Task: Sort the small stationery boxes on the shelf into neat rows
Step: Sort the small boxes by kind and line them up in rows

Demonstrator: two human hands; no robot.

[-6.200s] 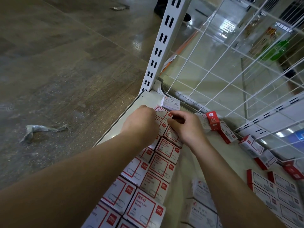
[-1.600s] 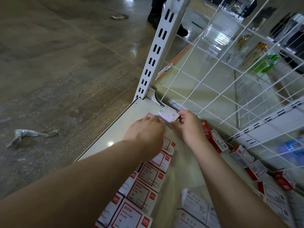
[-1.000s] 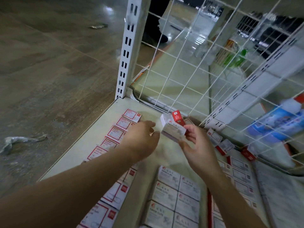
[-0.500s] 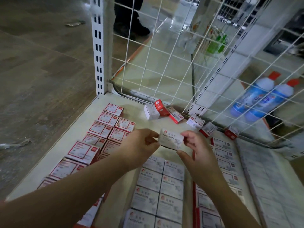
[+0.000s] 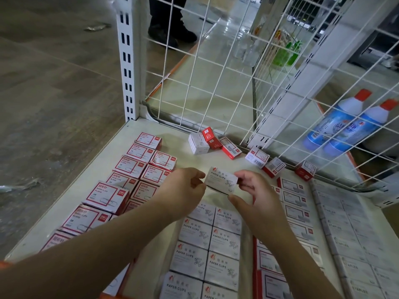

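Left: red-framed boxes [image 5: 138,169] mostly in two rows, some tilted. Centre: our left hand [image 5: 183,190] and right hand [image 5: 257,195] pinch the ends of one white paper-clip box [image 5: 220,180], held above the far end of the white rows [image 5: 209,242]. Back right: loose boxes [image 5: 231,147] along the wire grid [image 5: 216,72] still unsorted.

One head-worn, wide-angle view looks forward and steeply down from above the shelf [image 5: 172,147], close enough that both forearms enter from the bottom edge and the left hand [image 5: 183,190] and right hand [image 5: 257,195] sit at mid-frame. It faces the wire grid back panel [image 5: 216,78] and the slotted white upright [image 5: 127,61]; the floor [image 5: 54,93] fills the left side
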